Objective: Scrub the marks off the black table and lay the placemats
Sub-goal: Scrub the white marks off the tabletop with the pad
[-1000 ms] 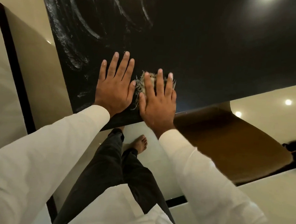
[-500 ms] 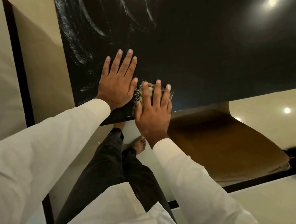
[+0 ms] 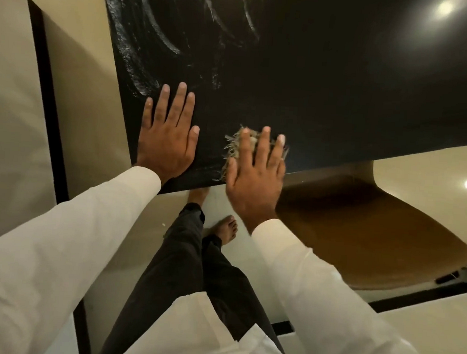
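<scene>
The black table (image 3: 330, 81) fills the upper part of the head view, with white curved scrub marks (image 3: 153, 46) across its left portion. My left hand (image 3: 167, 139) lies flat on the table near its front left corner, fingers straight. My right hand (image 3: 254, 172) presses with straight fingers on a frayed, fibrous scrubber (image 3: 236, 145) at the table's front edge. Most of the scrubber is hidden under my fingers. No placemat is in view.
A brown curved chair seat (image 3: 374, 236) sits under the table's front edge to the right. Glossy cream floor tiles (image 3: 10, 106) with dark strips surround the table. My bare feet (image 3: 227, 229) stand just below the table edge.
My right hand and the scrubber have slid right along the front edge, opening a gap from my left hand. The view has shifted slightly.
</scene>
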The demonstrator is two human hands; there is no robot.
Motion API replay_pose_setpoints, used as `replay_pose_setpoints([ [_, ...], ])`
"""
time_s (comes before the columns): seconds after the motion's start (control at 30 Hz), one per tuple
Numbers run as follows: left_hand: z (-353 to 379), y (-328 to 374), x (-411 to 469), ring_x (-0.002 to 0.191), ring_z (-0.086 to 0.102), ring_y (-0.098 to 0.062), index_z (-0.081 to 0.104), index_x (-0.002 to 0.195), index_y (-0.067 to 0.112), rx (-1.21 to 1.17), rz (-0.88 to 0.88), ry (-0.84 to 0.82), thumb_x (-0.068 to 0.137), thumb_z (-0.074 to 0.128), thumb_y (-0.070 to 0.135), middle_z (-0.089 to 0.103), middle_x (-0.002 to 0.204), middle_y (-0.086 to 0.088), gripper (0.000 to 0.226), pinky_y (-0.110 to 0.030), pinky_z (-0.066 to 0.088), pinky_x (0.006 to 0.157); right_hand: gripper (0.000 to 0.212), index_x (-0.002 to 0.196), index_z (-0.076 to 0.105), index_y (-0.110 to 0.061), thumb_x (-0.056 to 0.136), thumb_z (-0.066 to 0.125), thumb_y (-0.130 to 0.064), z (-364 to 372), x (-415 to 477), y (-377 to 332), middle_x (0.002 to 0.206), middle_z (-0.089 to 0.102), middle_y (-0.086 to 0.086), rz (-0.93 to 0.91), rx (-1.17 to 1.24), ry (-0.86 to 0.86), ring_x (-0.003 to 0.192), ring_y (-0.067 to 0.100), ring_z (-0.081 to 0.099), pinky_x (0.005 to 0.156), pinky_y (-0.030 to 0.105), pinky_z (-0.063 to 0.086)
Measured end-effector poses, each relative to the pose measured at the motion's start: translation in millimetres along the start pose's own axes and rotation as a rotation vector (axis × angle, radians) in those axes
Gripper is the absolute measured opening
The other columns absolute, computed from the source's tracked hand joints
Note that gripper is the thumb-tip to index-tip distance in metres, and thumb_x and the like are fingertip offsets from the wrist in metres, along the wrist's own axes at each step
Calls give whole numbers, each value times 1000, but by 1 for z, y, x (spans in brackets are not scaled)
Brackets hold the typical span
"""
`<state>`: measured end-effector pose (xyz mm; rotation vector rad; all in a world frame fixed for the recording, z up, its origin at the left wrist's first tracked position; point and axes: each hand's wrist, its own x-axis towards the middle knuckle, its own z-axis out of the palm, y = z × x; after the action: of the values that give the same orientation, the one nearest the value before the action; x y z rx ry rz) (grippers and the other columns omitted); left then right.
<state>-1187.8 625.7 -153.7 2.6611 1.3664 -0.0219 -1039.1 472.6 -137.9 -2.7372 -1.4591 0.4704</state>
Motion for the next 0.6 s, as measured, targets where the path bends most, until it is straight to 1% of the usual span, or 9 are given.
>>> replay_pose_setpoints([
  [0.07, 2, -2, 0, 173, 0, -34, 5, 179, 20, -7, 4, 4, 116, 20, 49, -1, 188, -6, 71, -63, 10, 137, 74, 177, 3, -35, 114, 30, -60, 6, -4, -30, 186, -9, 10, -86, 6, -15, 170, 43, -11, 133, 62, 7],
  [0.1, 2, -3, 0, 173, 0, -34, 5, 179, 19, -7, 8, 8, 116, 21, 48, -1, 188, -7, 71, -63, 10, 137, 73, 178, 5, -34, 114, 31, -60, 7, 2, -40, 186, -7, 10, -124, 6, -7, 170, 42, -9, 134, 61, 8],
  [0.2, 2, -2, 0, 173, -1, -33, 5, 179, 19, -1, 13, 4, 117, 21, 48, -1, 188, -7, 71, -62, 10, 138, 71, 177, 15, -33, 113, 31, -59, 6, 44, -43, 186, 5, 12, -182, 4, 65, 171, 42, 1, 134, 61, 20],
  [0.27, 2, -3, -1, 173, -1, -33, 5, 179, 19, -1, 10, -4, 116, 21, 49, -1, 188, -6, 71, -62, 10, 138, 70, 177, 18, -33, 113, 31, -59, 1, 69, -30, 185, 9, 13, -133, 0, 101, 170, 44, 6, 131, 63, 25],
  [0.37, 2, -3, -1, 173, -1, -33, 5, 179, 19, -4, 6, -8, 116, 22, 49, -2, 188, -6, 71, -62, 11, 137, 71, 177, 11, -34, 113, 29, -59, -4, 71, -6, 186, 5, 13, -30, -6, 113, 170, 44, 3, 132, 65, 24],
  [0.47, 1, -3, 0, 173, 0, -33, 5, 179, 19, 7, -5, -15, 116, 24, 48, -2, 188, -6, 71, -62, 11, 137, 74, 178, 4, -33, 114, 29, -60, -1, 35, -4, 186, -3, 13, 37, -1, 83, 170, 44, -3, 133, 65, 23],
  [0.53, 1, -3, -1, 173, -1, -34, 5, 179, 18, 0, -4, -15, 117, 25, 47, -2, 188, -7, 71, -62, 12, 137, 76, 178, 1, -33, 113, 30, -60, 6, 3, -20, 186, -9, 11, 23, 5, 25, 170, 43, -8, 134, 64, 17],
  [0.6, -1, -5, 1, 173, -1, -34, 5, 179, 17, 0, 7, -15, 117, 23, 47, -1, 188, -7, 71, -62, 11, 137, 75, 178, 1, -35, 114, 30, -60, 12, -14, -43, 186, -12, 9, -11, 16, -11, 170, 41, -13, 135, 62, 13],
])
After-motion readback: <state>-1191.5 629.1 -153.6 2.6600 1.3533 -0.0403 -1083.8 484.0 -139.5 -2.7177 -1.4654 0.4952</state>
